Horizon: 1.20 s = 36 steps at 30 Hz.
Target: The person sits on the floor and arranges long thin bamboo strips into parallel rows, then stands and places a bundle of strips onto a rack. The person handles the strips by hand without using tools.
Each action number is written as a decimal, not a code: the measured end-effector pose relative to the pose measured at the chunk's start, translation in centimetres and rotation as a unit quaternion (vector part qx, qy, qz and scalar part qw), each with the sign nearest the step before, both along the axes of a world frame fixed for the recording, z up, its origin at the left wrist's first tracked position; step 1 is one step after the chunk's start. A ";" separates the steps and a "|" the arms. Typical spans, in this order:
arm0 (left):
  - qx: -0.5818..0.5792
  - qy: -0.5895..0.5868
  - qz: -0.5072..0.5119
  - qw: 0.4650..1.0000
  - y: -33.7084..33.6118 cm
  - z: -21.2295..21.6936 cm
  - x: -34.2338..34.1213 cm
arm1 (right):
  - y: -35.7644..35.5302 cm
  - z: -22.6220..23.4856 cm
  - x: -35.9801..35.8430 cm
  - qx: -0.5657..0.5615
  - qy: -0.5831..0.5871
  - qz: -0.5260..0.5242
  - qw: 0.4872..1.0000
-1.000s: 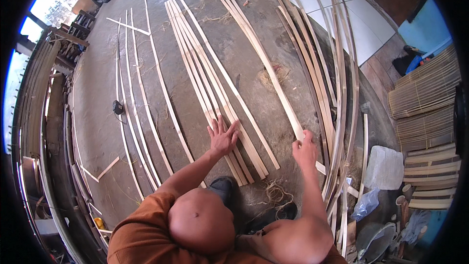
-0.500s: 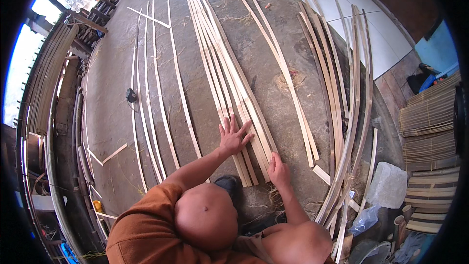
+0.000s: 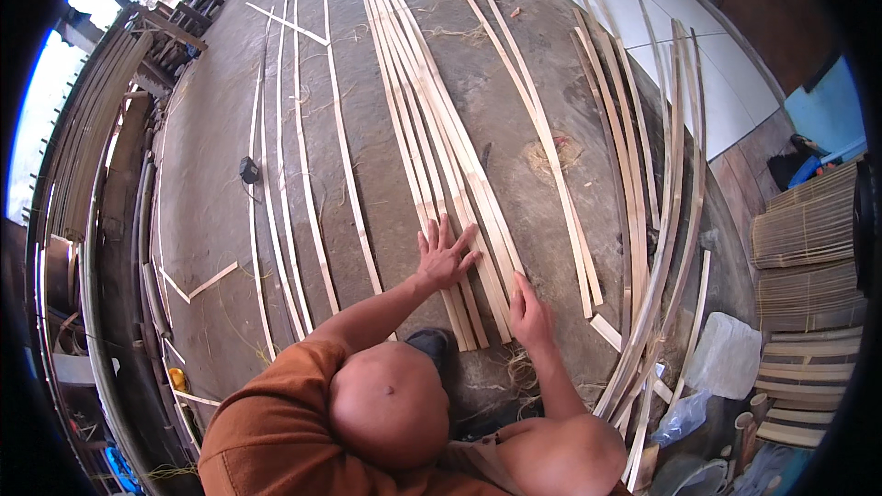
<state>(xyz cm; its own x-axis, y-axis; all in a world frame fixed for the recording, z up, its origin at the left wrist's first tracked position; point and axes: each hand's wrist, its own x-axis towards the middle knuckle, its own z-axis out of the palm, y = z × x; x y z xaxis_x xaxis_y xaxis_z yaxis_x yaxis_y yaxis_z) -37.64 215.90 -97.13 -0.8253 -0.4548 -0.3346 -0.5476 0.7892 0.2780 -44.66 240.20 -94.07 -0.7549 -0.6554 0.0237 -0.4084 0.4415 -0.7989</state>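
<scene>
- At your far left, a stack of long slats [image 3: 96,142] leans along the edge of the workspace, with a small yellow thing [image 3: 177,378] lower down, nearer you.
- Next, two short pieces [image 3: 213,282] meet at an angle on the concrete floor [image 3: 207,193].
- A small black object [image 3: 248,170] sits beside several thin strips [image 3: 345,161] that lie lengthwise and apart from one another; a short crosspiece [image 3: 287,24] lies across their far ends.
- Your left hand [image 3: 444,264] rests palm down, fingers spread wide, on the row of pale strips [image 3: 470,174]. That row lies on the floor in front of you, side by side and running away from you; its near ends reach past your hand, close to your dark footwear [image 3: 430,345].
- Your right hand [image 3: 533,315] is at the outer edge of the row, near the end of its rightmost strip. Its fingers are drawn close together; you cannot tell from here whether they pinch that strip or only press against it.
- To the right of it, two loose strips [image 3: 540,119] lie apart from the row, crossing some straw-like scraps [image 3: 570,149].
- Further right, a larger bundle of strips [image 3: 677,152] reaches toward the white tiles [image 3: 730,83].
- Beyond its near part sit a whitish block [image 3: 724,355], a clear plastic bag [image 3: 682,420] and, at the far right, slatted mats [image 3: 808,234].
</scene>
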 end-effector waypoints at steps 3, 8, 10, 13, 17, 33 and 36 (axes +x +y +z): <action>0.016 0.113 0.038 0.993 -0.9 -1.0 1.4 | -0.7 1.1 2.5 -0.054 -0.032 -0.002 0.998; 0.026 0.177 0.023 0.984 -2.9 -2.6 2.8 | -2.1 -0.9 6.1 -0.048 -0.035 0.001 0.998; -0.016 0.119 0.006 0.993 -3.1 -3.0 3.4 | -2.3 -1.2 7.1 -0.028 -0.058 0.003 0.998; -0.019 0.065 -0.028 0.997 -3.7 -3.2 3.9 | -2.8 -1.3 7.7 -0.012 -0.073 0.007 0.997; 0.015 0.114 -0.047 0.992 -5.1 -4.0 5.0 | -3.5 0.4 8.4 -0.061 -0.112 0.027 0.991; -0.064 0.269 0.235 0.932 -8.3 -4.2 7.9 | -6.8 -2.8 14.0 -0.060 -0.078 -0.005 0.995; 0.006 0.297 0.205 0.933 -8.2 -3.6 7.3 | -7.1 -2.8 14.3 -0.033 -0.106 -0.011 0.994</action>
<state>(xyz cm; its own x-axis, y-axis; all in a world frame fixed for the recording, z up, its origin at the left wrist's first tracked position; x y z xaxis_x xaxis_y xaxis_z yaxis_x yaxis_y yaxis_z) -30.30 207.67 -100.75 -0.6239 -0.7725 0.1187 -0.5496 0.5416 0.6361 -30.34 233.09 -96.85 -0.7622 -0.6403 -0.0949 -0.2187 0.3927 -0.8933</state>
